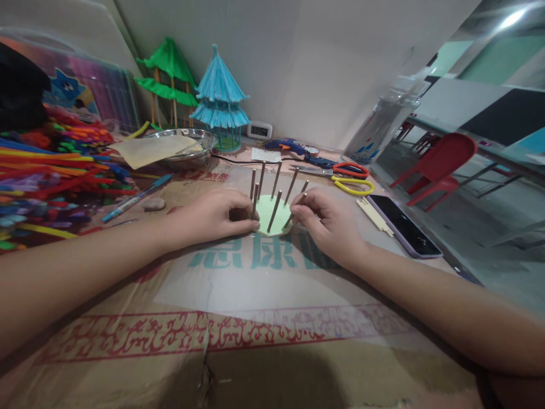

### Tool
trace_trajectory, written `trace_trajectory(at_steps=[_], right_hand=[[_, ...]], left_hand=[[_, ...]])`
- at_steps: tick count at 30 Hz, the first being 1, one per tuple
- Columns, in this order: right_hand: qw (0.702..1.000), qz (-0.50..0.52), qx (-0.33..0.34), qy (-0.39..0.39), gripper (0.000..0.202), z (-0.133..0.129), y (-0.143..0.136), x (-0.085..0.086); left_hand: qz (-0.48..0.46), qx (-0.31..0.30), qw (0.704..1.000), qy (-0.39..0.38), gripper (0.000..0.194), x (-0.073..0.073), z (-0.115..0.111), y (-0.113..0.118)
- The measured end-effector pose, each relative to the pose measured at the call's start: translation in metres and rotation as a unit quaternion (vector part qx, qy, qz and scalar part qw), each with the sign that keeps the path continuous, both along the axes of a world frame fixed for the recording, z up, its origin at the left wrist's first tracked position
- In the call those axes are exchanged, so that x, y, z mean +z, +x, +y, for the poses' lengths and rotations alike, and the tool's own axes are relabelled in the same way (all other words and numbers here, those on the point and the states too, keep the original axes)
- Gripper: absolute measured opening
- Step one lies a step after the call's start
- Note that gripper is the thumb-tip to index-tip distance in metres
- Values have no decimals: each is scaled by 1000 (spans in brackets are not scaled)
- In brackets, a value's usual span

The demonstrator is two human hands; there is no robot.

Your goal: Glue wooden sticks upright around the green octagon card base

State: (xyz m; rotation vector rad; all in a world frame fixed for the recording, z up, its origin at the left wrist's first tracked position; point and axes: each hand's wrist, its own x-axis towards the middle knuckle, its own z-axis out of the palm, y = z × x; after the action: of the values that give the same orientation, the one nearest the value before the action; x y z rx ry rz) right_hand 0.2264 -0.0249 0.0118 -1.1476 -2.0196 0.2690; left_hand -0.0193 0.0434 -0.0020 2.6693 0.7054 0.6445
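Observation:
A pale green, many-sided base (pixel 264 211) lies on a translucent sheet (pixel 255 295) spread over cardboard. Several thin brown sticks (pixel 275 211) stand up from it, most near its edge, some leaning a little. My left hand (pixel 223 213) rests at the base's left edge, thumb and fingers closing on that rim beside a stick. On the right side, my right hand (pixel 317 218) pinches one of the sticks between thumb and forefinger, the stick's top tilted to the right. The fingertips of my left hand are partly hidden behind a stick.
Colourful pipe cleaners (pixel 51 176) pile up at left beside a blue pen (pixel 136 199). Behind stand a green model pavilion (pixel 170 85), a blue one (pixel 221 94) and a metal bowl (pixel 187 156). Scissors (pixel 340 173), a glue gun (pixel 293 149), a phone (pixel 402 224) and a bottle (pixel 378 125) are rightward.

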Motion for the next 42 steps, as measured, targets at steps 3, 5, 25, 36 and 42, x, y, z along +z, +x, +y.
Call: trace_trajectory(at_steps=[3,5,25,36,42], right_hand=[[1000,-2,3,4,17,0,0,0],[1000,-4,3,2,17,0,0,1],[999,-32,8,-4,21,2,0,3],[999,-32,11,-19,23,3,-3,6],[999,-40,-3,-28,24,2,-3,6]], left_hand=[[3,3,1000,-5,24,0,0,0],[3,4,1000,-9,24,0,0,0],[10,9,1000,-9,25,0,0,1],[8,10,1000,-10,22,-1,1,0],[12,6,1000,-10,22,-1,1,0]])
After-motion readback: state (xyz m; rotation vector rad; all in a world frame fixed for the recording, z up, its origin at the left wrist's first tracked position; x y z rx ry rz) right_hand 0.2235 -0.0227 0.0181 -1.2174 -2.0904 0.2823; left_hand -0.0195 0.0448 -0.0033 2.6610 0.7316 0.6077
